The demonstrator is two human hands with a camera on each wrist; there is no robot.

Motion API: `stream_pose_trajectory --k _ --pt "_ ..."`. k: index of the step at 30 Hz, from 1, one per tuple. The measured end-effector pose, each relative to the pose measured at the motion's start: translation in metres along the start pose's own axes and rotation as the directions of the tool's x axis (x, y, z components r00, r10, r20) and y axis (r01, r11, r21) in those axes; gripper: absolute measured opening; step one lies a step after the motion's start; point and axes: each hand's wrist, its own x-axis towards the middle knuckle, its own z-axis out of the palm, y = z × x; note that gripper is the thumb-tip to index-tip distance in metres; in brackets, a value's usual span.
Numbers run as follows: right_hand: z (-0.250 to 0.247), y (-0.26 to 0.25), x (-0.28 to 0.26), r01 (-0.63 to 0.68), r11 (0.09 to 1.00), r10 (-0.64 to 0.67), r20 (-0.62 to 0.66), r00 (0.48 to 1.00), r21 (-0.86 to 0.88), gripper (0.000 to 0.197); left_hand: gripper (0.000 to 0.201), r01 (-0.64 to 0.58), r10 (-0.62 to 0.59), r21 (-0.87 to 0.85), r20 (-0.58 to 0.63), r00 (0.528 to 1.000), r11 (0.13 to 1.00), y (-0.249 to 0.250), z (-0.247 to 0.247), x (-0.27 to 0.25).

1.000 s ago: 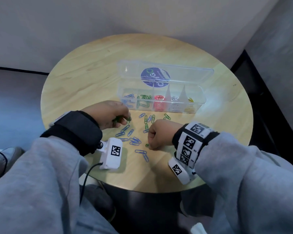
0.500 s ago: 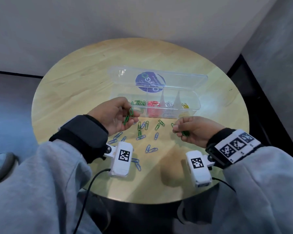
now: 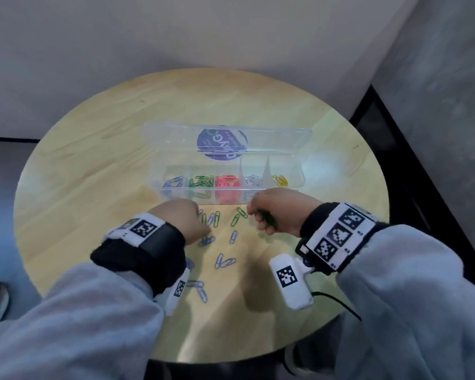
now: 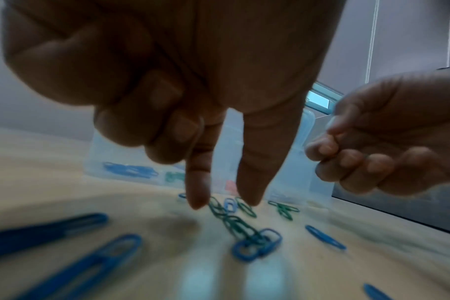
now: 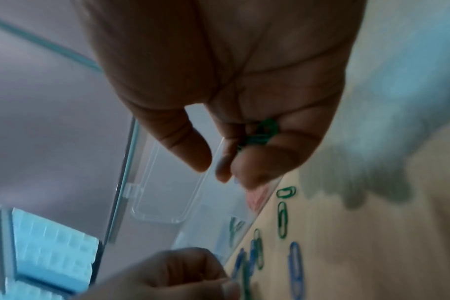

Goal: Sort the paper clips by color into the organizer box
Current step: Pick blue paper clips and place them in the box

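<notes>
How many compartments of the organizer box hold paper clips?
5, in the organizer box, left to right: blue clips, green clips, red clips, silver clips, yellow clips. None looks hidden.

Head cam looks steeply down from above at the round pale wooden surface (image 3: 93, 165), both forearms at frame bottom. L wrist cam sits low, v. close under the left hand (image 4: 193, 81), facing fwd along the fingers (image 4: 197, 182). R wrist cam likewise, rolled sideways. All 3 share the clear plastic organizer box (image 3: 299, 149) & loose blue and green wire paper clips (image 3: 225, 261)
</notes>
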Motion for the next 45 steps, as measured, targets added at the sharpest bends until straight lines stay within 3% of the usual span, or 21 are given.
stream_pose_trajectory --k 2,4,5,8,11,18,20,22,26,29,32,34,35,38,41,43,45 --pt "-0.002 0.000 0.003 0.046 0.910 -0.073 -0.049 0.996 -0.412 0.020 0.024 0.012 -0.012 0.025 -0.014 1.000 1.000 0.002 0.004 0.005" --pt "-0.001 -0.002 0.004 0.093 0.791 -0.153 -0.049 0.987 -0.604 0.012 0.024 0.033 -0.033 0.021 -0.006 0.999 0.999 0.004 0.006 0.008" --pt "0.000 -0.003 0.004 0.108 0.758 -0.170 -0.035 0.985 -0.644 0.009 0.024 0.041 -0.041 0.015 0.001 0.999 0.999 0.006 0.007 0.008" --pt "0.003 -0.001 0.009 0.117 0.655 -0.158 0.016 0.987 -0.747 0.037 0.019 0.037 -0.036 -0.003 0.027 0.999 0.999 0.009 0.008 0.007" --pt "0.003 0.002 0.013 0.097 0.592 -0.152 0.007 0.988 -0.800 0.049 0.016 0.042 -0.040 -0.040 0.053 0.998 0.998 0.011 0.005 0.006" --pt "0.005 0.001 0.017 0.103 0.538 -0.226 -0.025 0.974 -0.836 0.034 0.018 0.048 -0.032 -0.142 0.115 0.993 0.989 0.003 0.000 0.001" --pt "0.006 0.002 0.017 0.076 0.517 -0.229 -0.052 0.972 -0.853 0.031 0.018 0.043 0.000 -0.261 0.162 0.987 0.964 -0.001 -0.005 0.001" --pt "0.009 0.003 0.019 0.056 0.494 -0.213 -0.059 0.975 -0.868 0.026 0.021 0.056 0.069 -0.512 0.223 0.972 0.857 -0.004 -0.012 0.001" --pt "0.015 0.002 0.020 0.071 0.466 -0.180 -0.015 0.984 -0.882 0.019 0.028 0.119 0.130 -0.882 0.197 0.972 0.455 -0.009 -0.030 -0.005" --pt "0.016 0.004 0.023 0.072 0.468 -0.168 -0.009 0.986 -0.881 0.020 0.016 0.175 0.135 -0.964 0.204 0.970 0.199 -0.015 -0.037 -0.010" --pt "0.018 0.007 0.026 0.040 0.446 -0.122 -0.016 0.992 -0.894 0.019 0.028 0.216 0.085 -0.972 0.223 0.971 0.087 -0.021 -0.036 -0.009" --pt "0.020 0.008 0.025 0.043 0.417 -0.072 0.014 0.997 -0.908 0.016 0.028 0.224 0.059 -0.966 0.233 0.971 0.127 -0.020 -0.034 -0.009" --pt "0.020 0.008 0.023 0.048 0.421 -0.050 0.029 0.998 -0.906 0.011 0.027 0.220 0.037 -0.957 0.231 0.972 0.191 -0.018 -0.032 -0.007" --pt "0.014 0.006 0.018 0.064 0.524 -0.022 0.062 0.998 -0.849 0.005 0.022 0.141 -0.012 -0.843 0.157 0.987 0.518 -0.016 -0.026 -0.001" --pt "0.005 0.000 0.014 0.089 0.650 -0.017 0.102 0.995 -0.755 0.005 0.007 0.002 0.002 -0.585 0.006 1.000 0.811 -0.014 -0.024 -0.003" --pt "0.001 -0.001 0.013 0.109 0.762 -0.015 0.151 0.988 -0.639 0.006 0.007 -0.027 0.017 -0.418 -0.026 1.000 0.908 -0.011 -0.023 -0.008" --pt "0.001 0.001 0.014 0.106 0.889 -0.016 0.200 0.980 -0.445 0.012 0.006 -0.015 0.009 -0.337 -0.021 1.000 0.942 -0.008 -0.022 -0.010"
